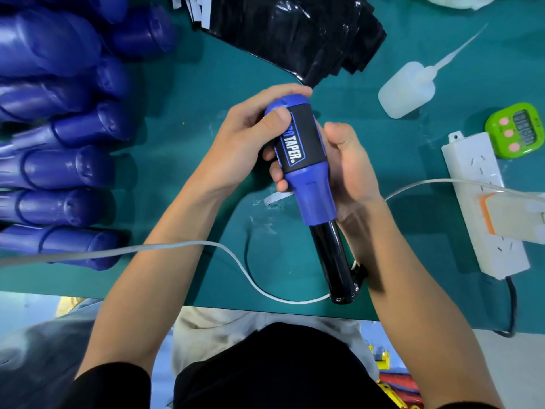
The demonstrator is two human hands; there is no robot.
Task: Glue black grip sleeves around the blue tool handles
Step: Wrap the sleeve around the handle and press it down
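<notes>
On the table (206, 84): teal surface; rows of bare blue tool handles (67, 169) at the left, a stack of black grip sleeves (295, 33) at the far side, a glue bottle (407, 90), a green timer (516, 129) and a white power strip (483, 202) at the right.
Held handle (315, 193): above the table's middle, between both hands, with a black sleeve (298, 140) (lettered "TAPER") around it.
Axis: slanted; rounded end away from the person, black tube (333, 261) toward the near edge.
Left hand (244, 137): fingers curled over the rounded end, thumb pressing the sleeve.
Right hand (351, 166): fingers wrapped under the handle, gripping it.
</notes>
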